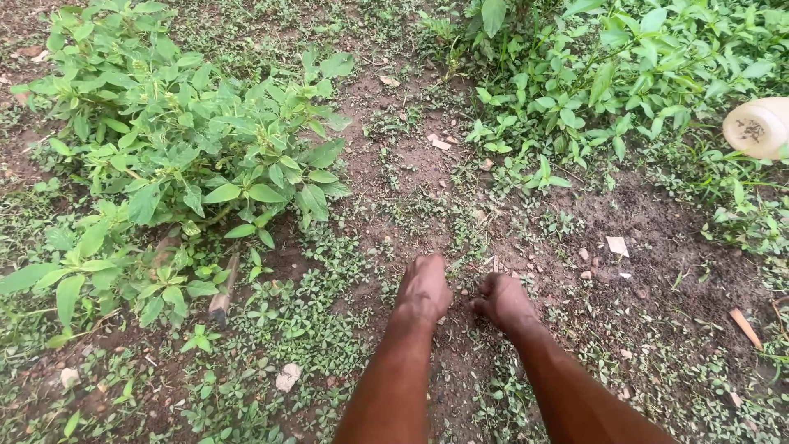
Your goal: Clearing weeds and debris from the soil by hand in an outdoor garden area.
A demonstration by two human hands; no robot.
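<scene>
Both my hands reach down to bare brown soil dotted with small green weeds. My left hand is curled into a fist, knuckles down on the ground. My right hand is next to it, fingers bent and pinched at low weeds on the soil between the two hands. What the fingers hold is hidden under the hands.
A big leafy plant fills the left side, with a brown stick at its foot. More leafy plants grow at the upper right. A pale round container sits at the right edge. Small stones and chips lie scattered.
</scene>
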